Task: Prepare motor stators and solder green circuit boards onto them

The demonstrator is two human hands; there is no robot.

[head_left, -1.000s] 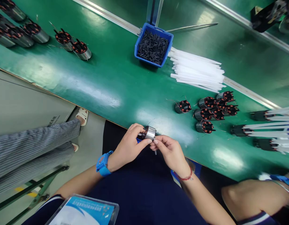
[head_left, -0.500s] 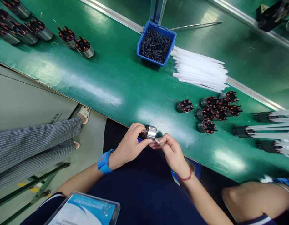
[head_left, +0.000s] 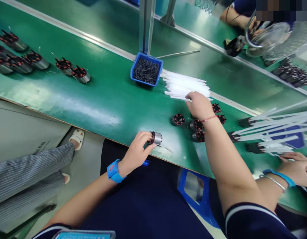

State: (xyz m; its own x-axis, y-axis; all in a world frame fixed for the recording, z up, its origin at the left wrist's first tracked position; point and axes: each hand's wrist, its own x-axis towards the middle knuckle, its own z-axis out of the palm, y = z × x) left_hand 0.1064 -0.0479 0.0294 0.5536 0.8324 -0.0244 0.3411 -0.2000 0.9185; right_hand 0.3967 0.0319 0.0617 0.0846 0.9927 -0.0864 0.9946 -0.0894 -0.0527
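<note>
Here's your left hand (head_left: 136, 154) at the near edge of the green table (head_left: 118, 99), and there's the metal cylinder (head_left: 157, 137) in it, tipped on its side. Your fingers are drawn in narrow on the cylinder's left end, fingertips on the far side, thumb on the near side: that's a hold. By its right end, a thin pale strip (head_left: 166, 148) slants off to the right and near. A blue strap (head_left: 116, 171) rings that wrist.

Over to your right hand (head_left: 199, 104), arm stretched far across the table, hand right at the near edge of the pile of white strips (head_left: 183, 83)! Those fingers are curled, tips pointing left; whether they pinch a strip, I cannot tell. There's a red bracelet (head_left: 209, 118) on this wrist, and a cluster of cylinders (head_left: 196, 125) lies partly hidden behind the arm. One lone cylinder (head_left: 178, 119) stands just left of them.

Just left of the pile, the blue bin (head_left: 143, 82) is loaded with small black pieces (head_left: 146, 70). Well over to the left, two cylinders (head_left: 81, 75) stand side by side, with a bunch more (head_left: 35, 60) beyond. And on the right, three cylinders (head_left: 254, 147) bristle with long white strips (head_left: 285, 116), a co-worker's hand (head_left: 296, 167) near them.
</note>
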